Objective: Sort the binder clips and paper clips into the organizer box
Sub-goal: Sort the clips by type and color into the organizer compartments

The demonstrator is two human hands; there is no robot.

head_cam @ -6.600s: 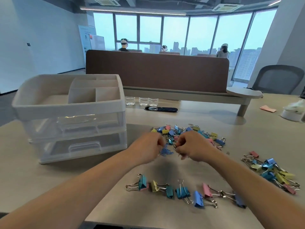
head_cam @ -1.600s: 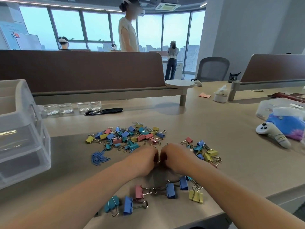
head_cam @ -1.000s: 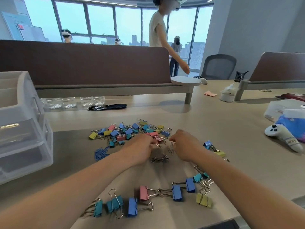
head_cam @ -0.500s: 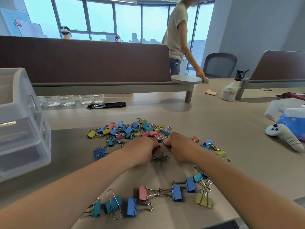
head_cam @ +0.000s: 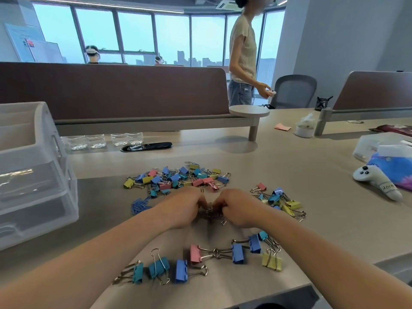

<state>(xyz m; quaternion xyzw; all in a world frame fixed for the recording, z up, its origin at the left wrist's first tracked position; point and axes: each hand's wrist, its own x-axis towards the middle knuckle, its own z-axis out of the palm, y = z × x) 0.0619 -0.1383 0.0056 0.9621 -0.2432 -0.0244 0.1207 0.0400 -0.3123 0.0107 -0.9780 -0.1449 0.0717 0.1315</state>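
Silver clips [head_cam: 211, 216] are gathered in a small tangle on the beige table [head_cam: 316, 166], and their exact kind cannot be made out. They are pinched from both sides: the left hand [head_cam: 185, 207] and the right hand [head_cam: 238, 207] are set knuckles-up, nearly touching, with the fingers of each curled inward onto the tangle. Just beyond the hands, a heap of small binder clips [head_cam: 178, 178] in blue, yellow, pink and teal is spread out. A loose bunch of blue paper clips [head_cam: 139, 205] is seen left of the left hand, and a second, smaller heap of binder clips [head_cam: 282, 202] right of the right hand. Nearer the body, a row of larger binder clips [head_cam: 214, 257] is laid out between the forearms. The translucent organizer box [head_cam: 35, 175], with open top compartments and drawers below, is placed at the left edge, well apart from the clips. Clear bottles [head_cam: 104, 140] are lined up under the brown desk divider [head_cam: 116, 90]. A white controller [head_cam: 376, 181] is laid at the far right, and a standing person [head_cam: 243, 54] is seen behind the divider.
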